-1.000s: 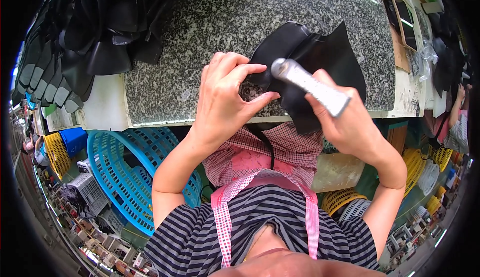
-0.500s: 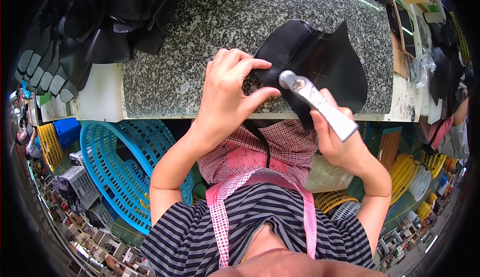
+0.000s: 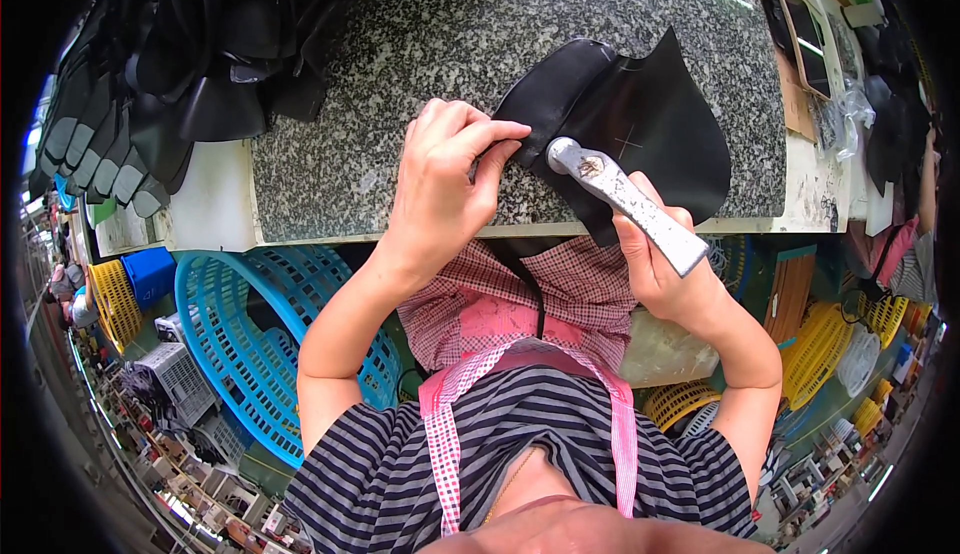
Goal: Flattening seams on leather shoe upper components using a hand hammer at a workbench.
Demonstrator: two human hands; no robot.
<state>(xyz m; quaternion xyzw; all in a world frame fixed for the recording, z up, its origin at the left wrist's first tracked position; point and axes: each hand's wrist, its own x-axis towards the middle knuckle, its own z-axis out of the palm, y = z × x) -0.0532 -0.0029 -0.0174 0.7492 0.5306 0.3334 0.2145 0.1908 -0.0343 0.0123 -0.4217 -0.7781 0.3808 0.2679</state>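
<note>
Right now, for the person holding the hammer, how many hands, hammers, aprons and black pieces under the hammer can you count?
Hands: 2, left hand and right hand
Hammer: 1
Pink apron: 1
Black piece: 1
Total: 5

From head height, the left fisheye is peering steeply down, with the striped shirt [image 3: 500,409] sitting close below; it's facing the speckled worktop [image 3: 350,164], catching left hand [image 3: 438,184] and right hand [image 3: 675,289] nearby, outer edges bending round the rim.
</note>
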